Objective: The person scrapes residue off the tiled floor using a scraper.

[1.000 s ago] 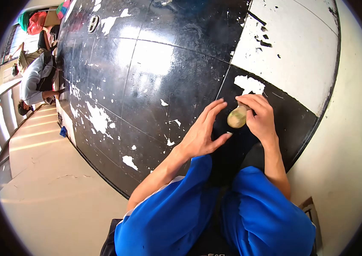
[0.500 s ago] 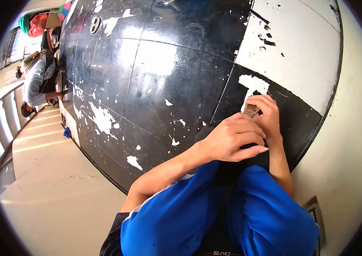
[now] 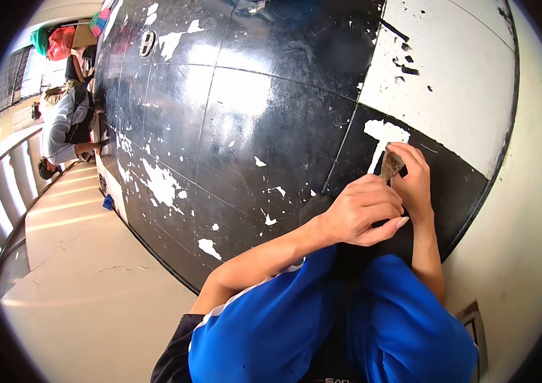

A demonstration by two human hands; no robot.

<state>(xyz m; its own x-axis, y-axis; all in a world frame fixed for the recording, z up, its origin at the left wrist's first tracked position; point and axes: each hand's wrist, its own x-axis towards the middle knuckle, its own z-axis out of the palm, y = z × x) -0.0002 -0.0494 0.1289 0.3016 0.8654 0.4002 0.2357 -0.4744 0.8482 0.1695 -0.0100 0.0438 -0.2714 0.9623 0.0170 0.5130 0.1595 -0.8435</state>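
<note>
Holding a scraper (image 3: 390,168) in the closed left hand (image 3: 365,209), pinching its blade (image 3: 393,162) with the right hand (image 3: 414,182), near a white patch (image 3: 384,131).

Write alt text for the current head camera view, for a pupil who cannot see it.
A person's left hand and right hand hold a small, stained tool over a black surface with scattered white patches. The wearer's blue trousers show below; at far left, another person in a light top bends low.
</note>
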